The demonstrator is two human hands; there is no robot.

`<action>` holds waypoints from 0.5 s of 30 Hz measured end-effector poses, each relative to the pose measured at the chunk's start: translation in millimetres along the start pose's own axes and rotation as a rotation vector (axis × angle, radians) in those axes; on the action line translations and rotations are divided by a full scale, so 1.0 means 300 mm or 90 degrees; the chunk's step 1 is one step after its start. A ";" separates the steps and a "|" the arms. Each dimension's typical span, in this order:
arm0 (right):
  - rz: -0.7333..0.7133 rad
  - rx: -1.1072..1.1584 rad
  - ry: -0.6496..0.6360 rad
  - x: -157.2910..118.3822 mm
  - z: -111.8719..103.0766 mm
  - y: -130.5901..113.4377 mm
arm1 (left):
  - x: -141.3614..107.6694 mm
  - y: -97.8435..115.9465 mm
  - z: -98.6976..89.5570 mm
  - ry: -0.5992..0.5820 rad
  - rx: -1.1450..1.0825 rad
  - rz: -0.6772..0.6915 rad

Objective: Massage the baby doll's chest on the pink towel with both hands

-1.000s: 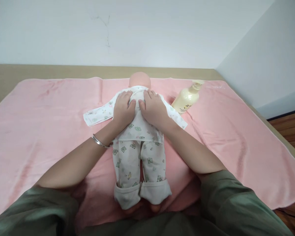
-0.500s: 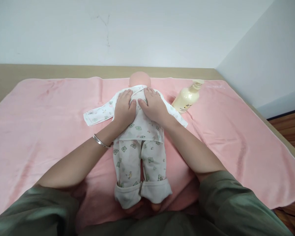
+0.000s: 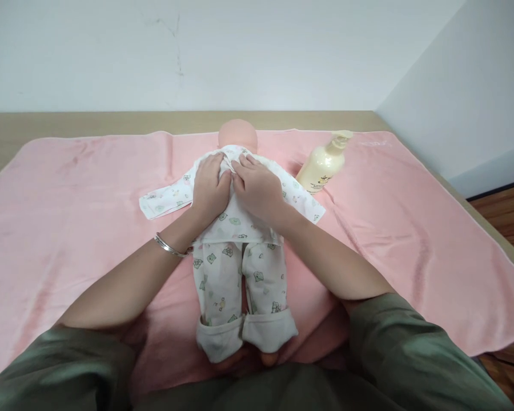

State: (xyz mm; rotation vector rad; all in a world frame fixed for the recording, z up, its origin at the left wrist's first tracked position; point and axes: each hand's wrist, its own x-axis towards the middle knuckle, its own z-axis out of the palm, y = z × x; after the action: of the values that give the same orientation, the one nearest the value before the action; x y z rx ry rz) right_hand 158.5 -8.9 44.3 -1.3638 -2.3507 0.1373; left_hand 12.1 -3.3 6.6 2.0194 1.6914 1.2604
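Note:
A baby doll lies lengthwise in front of me, its head at the far end. It wears a white printed baby shirt and matching trousers with cuffs folded back at the feet. My left hand rests on the left of the shirt's upper part, fingers laid out over the cloth. Beside it, my right hand has its fingers bent and drawn together on the shirt near the neckline, where the cloth is creased. Its fingertips are partly hidden.
A pink blanket covers most of the wooden tabletop. A cream pump bottle leans or lies tilted near the doll's right-hand sleeve. White walls stand behind and to the right.
My right hand has moved left toward my left hand, its fingers going from flat to bent on the shirt. The cloth near the neckline is now bunched. The view has shifted slightly.

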 end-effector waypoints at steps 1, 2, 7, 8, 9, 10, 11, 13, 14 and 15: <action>0.005 0.019 -0.015 0.014 -0.005 0.013 | 0.000 0.003 0.000 0.005 0.007 -0.011; 0.012 0.032 -0.030 0.027 -0.010 0.024 | -0.001 0.008 -0.001 0.009 0.015 -0.025; 0.048 0.008 -0.074 0.047 -0.032 0.031 | -0.004 0.037 -0.009 0.002 0.028 -0.044; 0.060 -0.010 -0.075 0.040 -0.035 0.021 | -0.004 0.040 -0.010 0.001 0.027 -0.045; 0.074 -0.031 -0.072 0.030 -0.038 0.009 | -0.005 0.042 -0.011 0.003 0.026 -0.048; 0.090 -0.054 -0.068 0.018 -0.040 -0.006 | -0.006 0.044 -0.011 0.004 0.025 -0.049; 0.102 -0.078 -0.063 0.004 -0.041 -0.021 | -0.007 0.044 -0.012 0.004 0.023 -0.050; 0.103 -0.128 -0.048 -0.026 -0.039 -0.048 | -0.010 0.045 -0.013 0.007 0.019 -0.052; 0.093 -0.151 -0.041 -0.040 -0.036 -0.059 | -0.011 0.045 -0.013 0.009 0.017 -0.051; 0.080 -0.169 -0.036 -0.051 -0.033 -0.067 | -0.012 0.046 -0.014 0.012 0.015 -0.051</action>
State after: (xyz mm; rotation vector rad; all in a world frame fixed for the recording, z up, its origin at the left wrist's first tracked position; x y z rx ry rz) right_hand 152.8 -33.4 54.4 -1.6525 -2.3956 -0.1061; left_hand 18.8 -12.1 16.3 1.9381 1.7854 1.2431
